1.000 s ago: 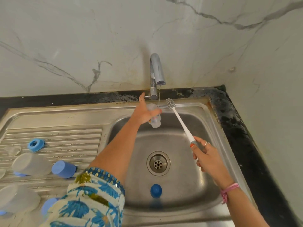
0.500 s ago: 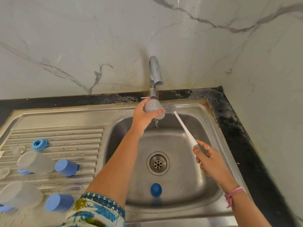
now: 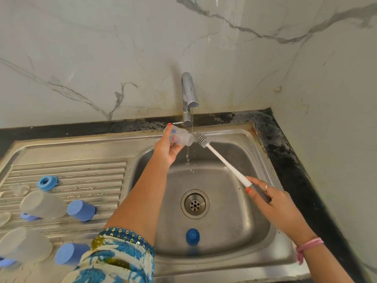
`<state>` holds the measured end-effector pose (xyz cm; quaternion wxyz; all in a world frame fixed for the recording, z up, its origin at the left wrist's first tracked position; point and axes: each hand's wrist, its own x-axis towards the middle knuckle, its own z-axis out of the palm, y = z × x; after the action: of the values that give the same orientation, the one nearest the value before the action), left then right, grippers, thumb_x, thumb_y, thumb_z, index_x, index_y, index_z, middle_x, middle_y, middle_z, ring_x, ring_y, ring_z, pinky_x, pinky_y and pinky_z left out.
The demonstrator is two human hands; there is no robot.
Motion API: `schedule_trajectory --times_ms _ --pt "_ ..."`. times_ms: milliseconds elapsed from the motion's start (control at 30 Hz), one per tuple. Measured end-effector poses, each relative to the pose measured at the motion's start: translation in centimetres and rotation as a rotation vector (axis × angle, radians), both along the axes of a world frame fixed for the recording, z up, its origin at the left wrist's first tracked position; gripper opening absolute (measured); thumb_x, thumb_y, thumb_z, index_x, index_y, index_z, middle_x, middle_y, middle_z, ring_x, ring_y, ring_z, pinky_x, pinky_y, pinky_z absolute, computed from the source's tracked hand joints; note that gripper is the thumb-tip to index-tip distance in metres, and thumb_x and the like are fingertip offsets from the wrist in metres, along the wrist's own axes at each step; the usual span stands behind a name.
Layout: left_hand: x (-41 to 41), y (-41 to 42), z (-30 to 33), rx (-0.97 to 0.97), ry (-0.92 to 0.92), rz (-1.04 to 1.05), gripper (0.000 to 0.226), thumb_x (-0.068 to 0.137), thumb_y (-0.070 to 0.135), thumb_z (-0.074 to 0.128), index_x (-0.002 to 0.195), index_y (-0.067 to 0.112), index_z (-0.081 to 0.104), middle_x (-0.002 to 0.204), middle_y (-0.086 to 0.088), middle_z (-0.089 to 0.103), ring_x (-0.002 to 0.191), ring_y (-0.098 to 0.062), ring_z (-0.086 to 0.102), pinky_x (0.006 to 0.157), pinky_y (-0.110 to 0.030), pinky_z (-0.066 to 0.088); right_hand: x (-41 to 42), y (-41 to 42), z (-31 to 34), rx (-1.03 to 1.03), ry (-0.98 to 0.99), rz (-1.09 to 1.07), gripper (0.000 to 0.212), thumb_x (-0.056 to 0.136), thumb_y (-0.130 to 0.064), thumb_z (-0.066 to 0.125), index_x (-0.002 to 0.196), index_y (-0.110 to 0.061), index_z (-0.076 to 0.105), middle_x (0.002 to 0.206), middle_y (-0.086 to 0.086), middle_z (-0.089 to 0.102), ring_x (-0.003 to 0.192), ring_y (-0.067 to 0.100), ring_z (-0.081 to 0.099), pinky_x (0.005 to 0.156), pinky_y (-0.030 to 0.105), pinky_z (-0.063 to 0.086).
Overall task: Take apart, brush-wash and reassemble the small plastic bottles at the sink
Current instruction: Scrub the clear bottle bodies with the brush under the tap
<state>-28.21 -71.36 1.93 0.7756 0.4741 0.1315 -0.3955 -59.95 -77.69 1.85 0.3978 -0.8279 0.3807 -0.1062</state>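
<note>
My left hand (image 3: 165, 148) grips a small clear plastic bottle (image 3: 179, 137) under the tap (image 3: 189, 97), tilted with its mouth to the right; water drips from it into the sink (image 3: 216, 201). My right hand (image 3: 273, 201) holds the white handle of a bottle brush (image 3: 222, 159), whose grey bristle head sits right at the bottle's mouth. A thin stream runs from the tap. A dark blue cap (image 3: 192, 236) lies in the basin near the front.
On the ribbed drainboard (image 3: 91, 176) at left lie two clear bottle bodies (image 3: 43, 204), two light blue caps (image 3: 81, 210), a blue ring (image 3: 47, 182) and clear teats. The drain (image 3: 194, 203) is mid-basin. A black counter edge runs along the right.
My left hand turned the bottle from upside down to lying sideways with its mouth to the right. The brush head now meets the mouth.
</note>
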Motion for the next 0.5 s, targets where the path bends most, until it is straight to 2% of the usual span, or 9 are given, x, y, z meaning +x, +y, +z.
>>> schedule_trajectory --times_ms 100,167,267,333,433,500 --pt "0.2 0.0 0.2 0.017 -0.005 0.035 0.036 0.089 0.027 0.069 0.112 0.004 0.053 0.119 -0.020 0.059 0.100 -0.032 0.064 0.093 -0.054 0.051 -0.5 0.1 -0.2 -0.083 -0.018 0.030 0.035 0.092 -0.044 0.054 0.128 -0.046 0.054 0.058 0.002 0.058 0.045 0.006 0.047 0.045 0.020 0.039" --pt "0.3 0.0 0.3 0.063 -0.030 -0.013 0.026 0.091 0.024 0.067 0.103 0.004 0.055 0.112 -0.020 0.060 0.096 -0.032 0.065 0.092 -0.054 0.051 -0.5 0.4 -0.3 -0.168 -0.010 0.061 0.038 0.092 -0.044 0.054 0.130 -0.046 0.053 0.055 -0.003 0.056 0.044 0.007 0.046 0.044 0.017 0.036" --pt "-0.3 -0.2 0.9 0.113 -0.091 -0.150 0.011 0.094 0.019 0.058 0.096 0.009 0.053 0.102 -0.017 0.059 0.100 -0.033 0.062 0.096 -0.056 0.048 -0.2 0.3 0.1 -0.509 0.101 0.169 0.038 0.094 -0.046 0.050 0.132 -0.045 0.050 0.054 -0.017 0.041 0.041 0.005 0.041 0.041 0.017 0.035" --pt "-0.5 -0.4 1.3 0.159 -0.125 -0.215 0.006 0.092 0.018 0.052 0.095 0.013 0.051 0.097 -0.014 0.056 0.100 -0.031 0.060 0.099 -0.057 0.045 0.4 0.0 0.1 -0.668 0.235 0.252 0.041 0.098 -0.047 0.041 0.134 -0.035 0.056 0.057 -0.013 0.042 0.037 0.009 0.043 0.033 0.024 0.036" --pt "-0.6 -1.2 2.5 0.196 -0.138 -0.263 0.019 0.086 0.024 0.061 0.099 0.013 0.054 0.095 -0.012 0.056 0.083 -0.025 0.059 0.085 -0.046 0.052 1.1 -0.8 -1.2 -0.766 0.240 0.261 0.048 0.095 -0.049 0.034 0.137 -0.035 0.051 0.063 -0.007 0.053 0.040 0.014 0.049 0.034 0.029 0.043" --pt "-0.8 -1.7 2.7 0.252 -0.162 -0.271 0.035 0.078 0.030 0.078 0.100 0.014 0.057 0.087 -0.011 0.061 0.068 -0.023 0.059 0.072 -0.037 0.051 1.5 -0.6 -1.3 -0.647 0.189 0.270 0.040 0.098 -0.046 0.040 0.137 -0.041 0.048 0.067 -0.013 0.054 0.048 0.010 0.051 0.044 0.028 0.047"
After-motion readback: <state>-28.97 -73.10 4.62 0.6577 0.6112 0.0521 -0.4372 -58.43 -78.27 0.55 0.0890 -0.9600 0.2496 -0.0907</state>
